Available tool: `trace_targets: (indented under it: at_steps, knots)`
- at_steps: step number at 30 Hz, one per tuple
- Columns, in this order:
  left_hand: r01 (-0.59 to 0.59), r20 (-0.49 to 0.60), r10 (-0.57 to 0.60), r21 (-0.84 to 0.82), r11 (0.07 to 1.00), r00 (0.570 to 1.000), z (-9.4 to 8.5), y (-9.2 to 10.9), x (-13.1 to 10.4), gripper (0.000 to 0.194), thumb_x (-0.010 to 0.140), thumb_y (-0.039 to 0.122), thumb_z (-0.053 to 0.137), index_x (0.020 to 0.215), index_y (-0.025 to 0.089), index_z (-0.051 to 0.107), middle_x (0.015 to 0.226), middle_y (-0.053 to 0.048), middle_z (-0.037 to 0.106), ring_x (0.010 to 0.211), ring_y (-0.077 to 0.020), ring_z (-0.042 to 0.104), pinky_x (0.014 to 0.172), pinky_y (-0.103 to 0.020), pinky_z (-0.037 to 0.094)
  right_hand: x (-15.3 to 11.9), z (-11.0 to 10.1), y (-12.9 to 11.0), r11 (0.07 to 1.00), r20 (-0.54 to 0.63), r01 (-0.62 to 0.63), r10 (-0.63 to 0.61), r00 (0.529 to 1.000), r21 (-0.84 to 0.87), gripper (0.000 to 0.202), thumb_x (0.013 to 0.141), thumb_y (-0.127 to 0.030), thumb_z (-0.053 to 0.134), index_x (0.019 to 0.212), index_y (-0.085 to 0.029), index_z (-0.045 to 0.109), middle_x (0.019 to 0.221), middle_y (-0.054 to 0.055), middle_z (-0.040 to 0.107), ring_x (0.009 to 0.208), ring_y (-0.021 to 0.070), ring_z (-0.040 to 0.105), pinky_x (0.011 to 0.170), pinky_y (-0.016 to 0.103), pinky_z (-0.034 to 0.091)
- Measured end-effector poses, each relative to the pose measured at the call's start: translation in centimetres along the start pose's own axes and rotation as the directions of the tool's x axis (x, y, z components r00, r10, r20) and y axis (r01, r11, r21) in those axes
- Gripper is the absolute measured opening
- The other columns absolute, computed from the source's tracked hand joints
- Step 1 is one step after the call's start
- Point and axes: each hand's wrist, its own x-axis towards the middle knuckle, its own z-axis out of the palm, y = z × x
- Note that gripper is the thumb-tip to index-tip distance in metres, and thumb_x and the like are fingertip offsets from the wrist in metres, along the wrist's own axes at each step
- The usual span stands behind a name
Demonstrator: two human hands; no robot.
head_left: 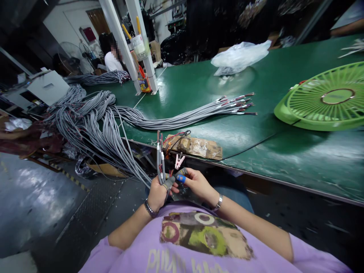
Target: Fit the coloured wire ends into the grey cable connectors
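Close to my body, my left hand point(159, 192) is closed around several grey cables point(158, 161), whose stripped ends with coloured wires point upward. My right hand point(196, 184) meets it at the cable ends, its thumb and fingers pinched together. Tape covers fingertips on both hands, with a blue band on one right finger. What the right fingers pinch is too small to make out, though thin reddish wires show between the hands. Just beyond them, a pink clip point(179, 162) stands at the table edge by a worn wooden block point(199, 147).
A large heap of grey cables point(93, 113) hangs over the left table edge. One bundle point(182, 120) stretches across the green table point(256, 155). A green fan point(327, 98) stands at right, a plastic bag point(241, 57) behind. White posts point(139, 45) rise at the back; another person point(112, 60) sits beyond.
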Motion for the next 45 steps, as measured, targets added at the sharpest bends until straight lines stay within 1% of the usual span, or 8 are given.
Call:
trace_targets:
  at_steps: [4,7,13,18,25,31,40,45]
  knots:
    - [0.008,-0.076,-0.013,-0.071,0.997,0.997,0.1,0.0,0.1,0.037,0.063,0.045,0.075,0.077,0.014,0.059,0.060,-0.002,0.066,0.044,-0.0124,0.060,0.038,-0.018,0.036,-0.3,0.3,0.2,0.999,0.004,0.004,-0.005,1.000,0.049,0.037,0.066,-0.050,0.070,0.071,-0.016,0.055,0.067,0.000,0.060,0.059,0.0105,0.049,0.057,0.024,0.041]
    - [0.014,-0.080,-0.019,-0.068,0.998,0.997,0.1,0.2,0.1,0.034,0.065,0.043,0.074,0.070,0.014,0.058,0.054,-0.001,0.063,0.041,-0.0107,0.057,0.038,-0.018,0.035,-0.4,0.4,0.2,0.996,0.034,-0.008,0.005,0.999,0.083,0.035,0.068,-0.047,0.070,0.072,-0.017,0.054,0.069,0.001,0.061,0.062,0.0122,0.052,0.060,0.026,0.044]
    - [0.023,0.046,-0.022,-0.009,1.000,0.999,0.0,0.5,-0.1,0.035,0.068,0.047,0.071,0.063,0.014,0.059,0.051,-0.001,0.061,0.036,-0.0081,0.051,0.037,-0.019,0.032,0.0,0.4,-0.9,0.998,0.051,-0.007,0.004,0.999,0.062,0.038,0.067,-0.050,0.070,0.078,-0.018,0.054,0.068,-0.001,0.060,0.062,0.0121,0.054,0.061,0.026,0.044]
    - [0.009,0.126,-0.016,0.062,0.998,0.992,0.1,0.5,-0.2,0.035,0.070,0.046,0.070,0.061,0.013,0.060,0.051,-0.002,0.062,0.036,-0.0085,0.051,0.037,-0.019,0.033,0.2,0.7,-1.2,0.994,0.139,-0.017,0.002,0.990,0.106,0.039,0.067,-0.053,0.069,0.077,-0.018,0.053,0.055,-0.003,0.057,0.054,0.0125,0.054,0.060,0.028,0.044]
    - [-0.033,0.115,0.025,0.059,0.998,0.993,0.0,-0.1,-0.3,0.033,0.071,0.044,0.070,0.067,0.013,0.062,0.056,-0.003,0.065,0.042,-0.0107,0.057,0.039,-0.019,0.036,-0.1,0.7,0.0,0.991,0.037,-0.019,0.015,0.999,0.130,0.039,0.068,-0.053,0.069,0.071,-0.017,0.053,0.056,-0.003,0.057,0.053,0.0113,0.051,0.056,0.026,0.041]
    - [-0.038,0.009,0.038,0.007,0.999,0.999,0.0,-0.6,-0.2,0.030,0.070,0.042,0.071,0.070,0.014,0.061,0.058,-0.003,0.066,0.044,-0.0117,0.059,0.039,-0.019,0.037,0.0,0.7,0.9,0.995,-0.038,-0.004,0.007,0.999,0.095,0.041,0.067,-0.055,0.069,0.071,-0.017,0.054,0.062,-0.001,0.058,0.059,0.0125,0.052,0.058,0.027,0.042]
    - [-0.030,-0.037,0.026,-0.096,0.995,0.999,0.2,-0.1,0.0,0.027,0.070,0.037,0.071,0.069,0.013,0.059,0.051,0.000,0.062,0.038,-0.0094,0.054,0.037,-0.018,0.034,-0.3,0.9,0.4,0.981,0.038,-0.018,0.011,0.999,0.195,0.039,0.066,-0.051,0.071,0.070,-0.018,0.052,0.061,-0.001,0.057,0.056,0.0123,0.052,0.058,0.028,0.043]
    - [-0.033,-0.025,0.031,-0.096,0.995,0.999,0.2,-0.2,-0.1,0.027,0.071,0.038,0.069,0.067,0.014,0.058,0.049,0.001,0.060,0.037,-0.0086,0.053,0.037,-0.018,0.034,-0.3,0.7,0.0,0.989,-0.023,-0.065,0.069,0.997,0.130,0.039,0.059,-0.049,0.076,0.066,-0.016,0.054,0.056,-0.004,0.053,0.051,0.0085,0.042,0.051,0.024,0.033]
